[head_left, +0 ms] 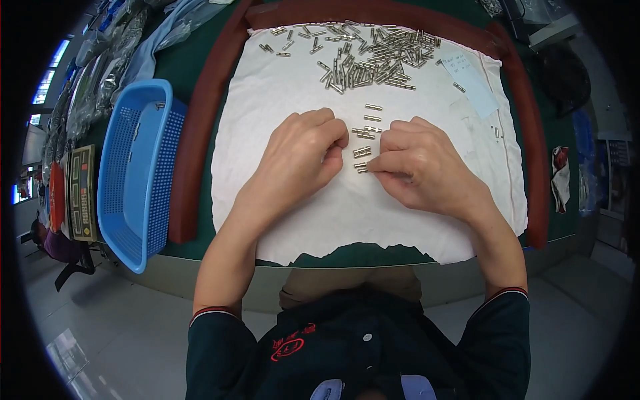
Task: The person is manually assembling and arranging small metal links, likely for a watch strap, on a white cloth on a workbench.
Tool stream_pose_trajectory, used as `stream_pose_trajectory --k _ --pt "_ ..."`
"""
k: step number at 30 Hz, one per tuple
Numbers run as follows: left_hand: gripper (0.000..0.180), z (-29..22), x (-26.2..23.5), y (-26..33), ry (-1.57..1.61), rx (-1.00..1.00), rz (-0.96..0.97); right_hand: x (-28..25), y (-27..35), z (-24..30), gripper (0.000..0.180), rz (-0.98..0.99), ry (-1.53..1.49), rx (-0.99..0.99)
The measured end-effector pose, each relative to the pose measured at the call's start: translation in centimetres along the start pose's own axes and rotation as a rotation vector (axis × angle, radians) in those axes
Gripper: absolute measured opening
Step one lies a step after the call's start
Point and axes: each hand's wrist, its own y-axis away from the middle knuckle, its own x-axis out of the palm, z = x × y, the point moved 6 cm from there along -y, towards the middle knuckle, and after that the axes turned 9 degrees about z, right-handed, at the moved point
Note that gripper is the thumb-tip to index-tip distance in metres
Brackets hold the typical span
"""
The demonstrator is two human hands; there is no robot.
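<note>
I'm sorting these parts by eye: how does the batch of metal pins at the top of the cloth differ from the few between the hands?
The pile of pins is large, dense and lies every which way near the cloth's far edge. The pins between the hands are few, spaced in a rough column, mostly lying crosswise. Both look like the same short silvery cylinders.

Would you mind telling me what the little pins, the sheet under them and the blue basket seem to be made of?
Small pins: probably metal, a shiny silver finish that glints. White sheet: looks like soft cloth, matte, with a ragged near edge. Blue basket: likely moulded plastic, smooth, with perforated mesh walls.
</note>
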Motion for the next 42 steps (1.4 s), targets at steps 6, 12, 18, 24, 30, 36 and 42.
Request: stream_pose_trajectory --k 6,12,18,24,30,36,42 --pt "0.009 -0.1 0.1 -0.1 0.011 0.025 -0.004 -0.5 -0.1 -0.4 0.016 -0.128 0.004 0.024" --pt "0.009 0.0 0.1 -0.1 0.015 0.018 0.008 -0.3 0.0 -0.4 0.017 -0.098 0.063 0.033" --pt "0.009 0.0 -0.1 -0.1 0.014 0.0 -0.036 -0.7 0.2 -1.1 0.022 -0.129 0.02 0.066" --pt "0.015 -0.2 0.1 -0.1 0.019 0.022 -0.101 -0.4 0.0 -1.1 0.02 -0.146 0.08 0.107" --pt "0.021 -0.2 -0.2 0.0 -0.003 0.053 -0.088 -0.6 0.1 -1.3 0.023 -0.139 -0.013 0.068" --pt "0.019 0.0 0.1 -0.1 -0.003 0.035 -0.113 -0.8 0.3 -2.7 0.013 -0.266 0.04 0.243" --pt "0.018 0.0 0.2 -0.2 -0.009 0.038 -0.113 0.0 0.3 -3.2 0.011 -0.307 0.046 0.248"
